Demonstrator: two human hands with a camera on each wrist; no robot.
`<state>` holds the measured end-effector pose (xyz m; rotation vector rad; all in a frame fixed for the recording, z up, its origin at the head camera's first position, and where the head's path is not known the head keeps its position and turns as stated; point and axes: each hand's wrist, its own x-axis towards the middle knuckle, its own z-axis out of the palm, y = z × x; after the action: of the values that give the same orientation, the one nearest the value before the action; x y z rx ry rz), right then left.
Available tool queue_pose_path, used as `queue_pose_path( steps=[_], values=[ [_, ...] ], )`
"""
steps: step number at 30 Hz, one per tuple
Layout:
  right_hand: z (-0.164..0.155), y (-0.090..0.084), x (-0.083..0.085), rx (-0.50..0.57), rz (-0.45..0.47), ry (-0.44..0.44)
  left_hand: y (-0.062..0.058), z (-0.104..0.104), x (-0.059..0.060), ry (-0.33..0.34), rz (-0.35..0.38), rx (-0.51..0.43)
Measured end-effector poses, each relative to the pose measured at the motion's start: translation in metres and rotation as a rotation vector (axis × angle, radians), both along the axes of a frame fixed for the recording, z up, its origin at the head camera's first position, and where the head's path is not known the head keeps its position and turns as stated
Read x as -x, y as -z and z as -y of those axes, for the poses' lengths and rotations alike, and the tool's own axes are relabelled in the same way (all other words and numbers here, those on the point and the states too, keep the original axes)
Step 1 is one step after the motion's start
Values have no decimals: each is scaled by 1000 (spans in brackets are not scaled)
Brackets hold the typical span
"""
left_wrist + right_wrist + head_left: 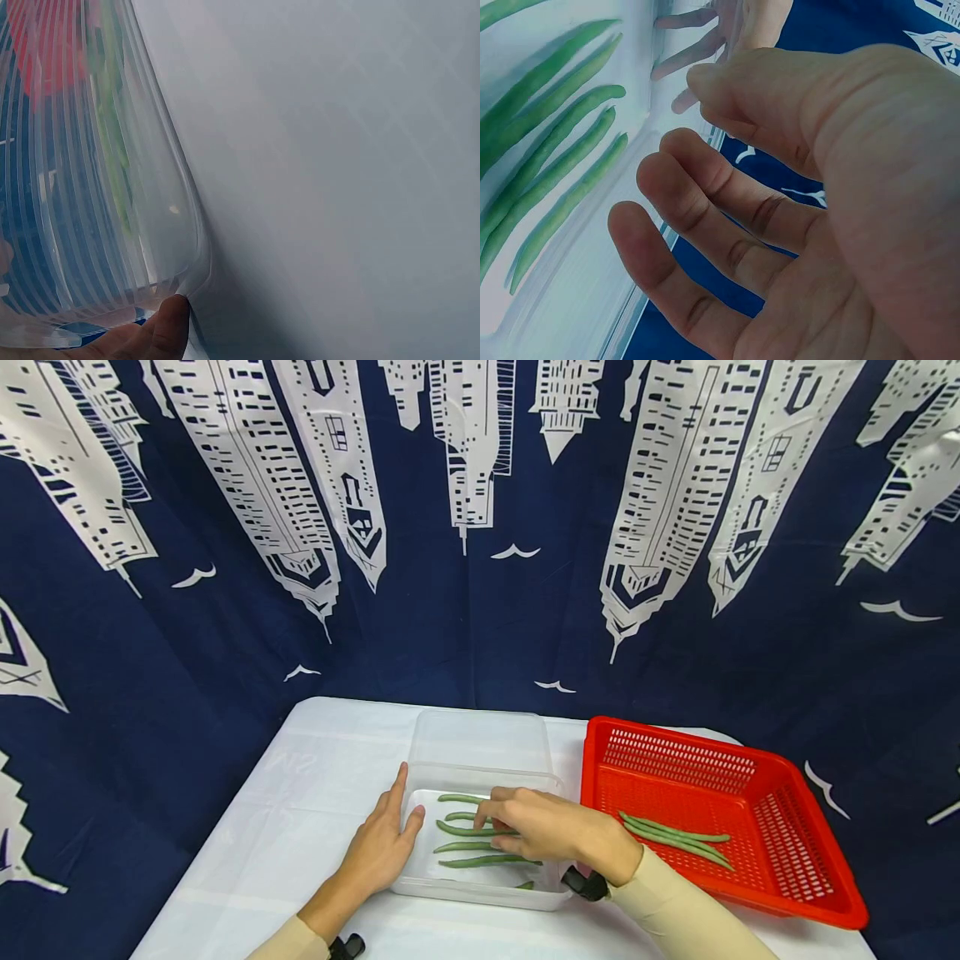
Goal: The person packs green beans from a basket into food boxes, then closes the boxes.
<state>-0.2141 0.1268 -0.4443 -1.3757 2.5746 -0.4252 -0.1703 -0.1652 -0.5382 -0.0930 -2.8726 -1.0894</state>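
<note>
Behind the white table (285, 827) hangs a navy skyline curtain (480, 610). Clear plastic container (480, 752) at centre holds several green beans (480, 861); red basket (780, 893) just right of it holds a few more. Left hand (382, 847) rests flat against the container's left wall, fingers straight. Right hand (551, 831) is over the beans, fingers loosely spread, pinching nothing. Bare tabletop lies left.

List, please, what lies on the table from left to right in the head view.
left hand → clear container with green beans and the right hand over it → red basket holding more beans.
</note>
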Motion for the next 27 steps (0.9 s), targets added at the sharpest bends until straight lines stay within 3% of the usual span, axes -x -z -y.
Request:
queue_pose_path(
  steps=[12,27],
  values=[
    [-9,1,0,29,-17,6,1,-1,0,-1,-1,5],
    [-45,-7,-1,74,-3,91,1,-1,0,-9,10,12]
  ],
)
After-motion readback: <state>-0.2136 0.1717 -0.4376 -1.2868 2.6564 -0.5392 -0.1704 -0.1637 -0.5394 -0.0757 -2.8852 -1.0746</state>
